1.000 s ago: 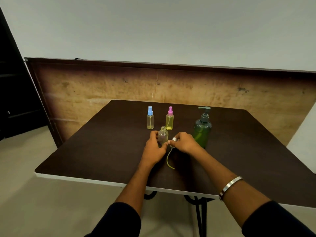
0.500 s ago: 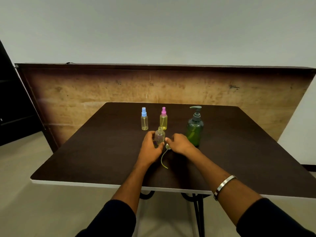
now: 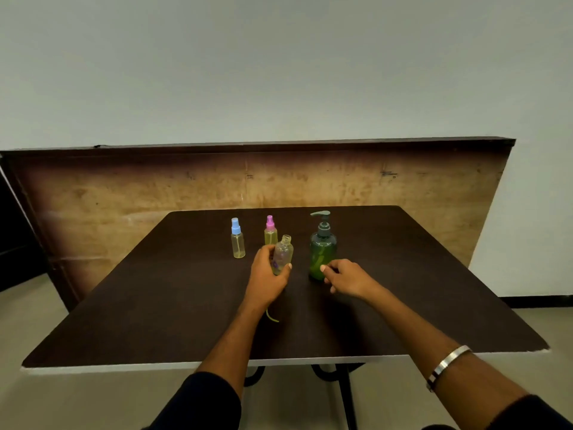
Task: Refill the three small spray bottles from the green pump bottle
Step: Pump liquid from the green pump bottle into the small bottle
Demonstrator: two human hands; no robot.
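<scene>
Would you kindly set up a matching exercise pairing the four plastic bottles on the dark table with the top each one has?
Things:
1. small clear bottle farthest left
2. small yellowish bottle behind the left hand
3. small clear bottle held by the left hand
4. large green bottle

Tops:
A. grey pump head
B. no cap, bare threaded neck
C. blue spray cap
D. pink spray cap

Pairs: 1-C, 2-D, 3-B, 4-A

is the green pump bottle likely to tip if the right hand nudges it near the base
Probably not easily: the green pump bottle looks broad and squat beside the slim blue-capped bottle. It seems well filled, so likely fairly heavy. Its tall pump head raises the top, so a push up high looks riskier than where the right hand is.
</scene>
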